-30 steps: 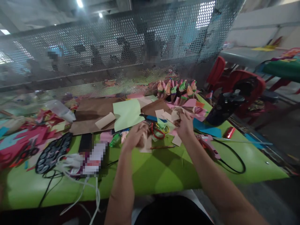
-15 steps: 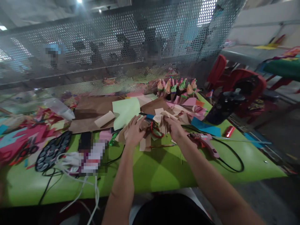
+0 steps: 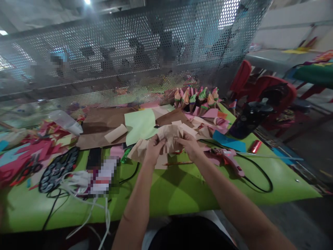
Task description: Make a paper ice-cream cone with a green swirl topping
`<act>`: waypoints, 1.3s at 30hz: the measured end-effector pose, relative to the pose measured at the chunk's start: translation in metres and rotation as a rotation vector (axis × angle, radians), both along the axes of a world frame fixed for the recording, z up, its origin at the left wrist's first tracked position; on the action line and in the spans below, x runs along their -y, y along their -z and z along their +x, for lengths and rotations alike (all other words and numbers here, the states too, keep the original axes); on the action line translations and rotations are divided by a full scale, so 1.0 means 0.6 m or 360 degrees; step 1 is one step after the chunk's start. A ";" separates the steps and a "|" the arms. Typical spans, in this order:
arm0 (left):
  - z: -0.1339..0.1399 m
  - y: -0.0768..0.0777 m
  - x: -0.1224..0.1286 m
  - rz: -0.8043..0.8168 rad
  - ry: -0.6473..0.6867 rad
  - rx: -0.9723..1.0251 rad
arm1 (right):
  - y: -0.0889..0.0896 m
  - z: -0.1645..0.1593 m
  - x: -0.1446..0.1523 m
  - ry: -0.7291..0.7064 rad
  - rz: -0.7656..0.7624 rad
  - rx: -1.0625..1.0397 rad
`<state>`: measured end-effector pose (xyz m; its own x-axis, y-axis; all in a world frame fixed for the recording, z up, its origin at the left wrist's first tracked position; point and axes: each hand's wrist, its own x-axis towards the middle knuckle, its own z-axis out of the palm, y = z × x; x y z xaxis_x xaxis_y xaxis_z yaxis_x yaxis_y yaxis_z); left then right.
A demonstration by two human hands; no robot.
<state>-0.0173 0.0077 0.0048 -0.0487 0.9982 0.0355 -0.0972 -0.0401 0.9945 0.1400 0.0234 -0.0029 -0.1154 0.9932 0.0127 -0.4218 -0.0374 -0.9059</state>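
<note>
Crumpled tan paper (image 3: 170, 134), pinched in your left hand (image 3: 153, 152) and right hand (image 3: 191, 144), was apparently mid-shaping; gentleness seemed needed next.

1. Crumpled beige paper (image 3: 171, 133) is held between the left hand (image 3: 153, 150) and right hand (image 3: 190, 144), over the green worktop (image 3: 179, 198).
2. Behind it, a pale-green paper sheet (image 3: 140, 125) is laid partly over brown paper (image 3: 102, 121).
3. A pink glue gun (image 3: 232, 161) is placed right, a black oval tray (image 3: 59, 171) left.
</note>
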 end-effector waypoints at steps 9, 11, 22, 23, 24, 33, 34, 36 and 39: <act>-0.017 -0.008 0.006 -0.0071 0.0051 0.0259 | -0.007 0.010 -0.002 0.0093 -0.0057 -0.0002; -0.018 -0.011 0.006 -0.0027 0.0020 0.0246 | -0.012 0.013 0.000 0.0100 -0.0025 0.0010; -0.009 -0.026 0.010 0.0042 -0.0024 -0.0011 | -0.006 0.009 -0.006 0.0024 -0.0011 0.0124; -0.010 -0.026 0.010 0.0022 -0.0019 -0.0021 | -0.004 0.009 -0.007 0.0041 0.0017 0.0147; -0.011 -0.025 0.010 0.0002 -0.0015 -0.0022 | -0.002 0.009 -0.008 0.0063 0.0040 0.0166; -0.023 -0.013 0.002 -0.0047 0.0069 0.0257 | -0.011 0.015 -0.004 0.0179 0.0100 0.0169; -0.023 -0.010 0.001 -0.0049 0.0028 0.0218 | -0.014 0.015 -0.002 0.0171 0.0098 0.0119; -0.023 -0.004 -0.003 -0.0014 -0.0076 0.0153 | -0.018 0.013 0.000 0.0107 0.0062 -0.0058; -0.017 0.002 -0.007 0.0116 -0.0198 0.0135 | -0.017 0.005 0.005 -0.0057 -0.0042 -0.0281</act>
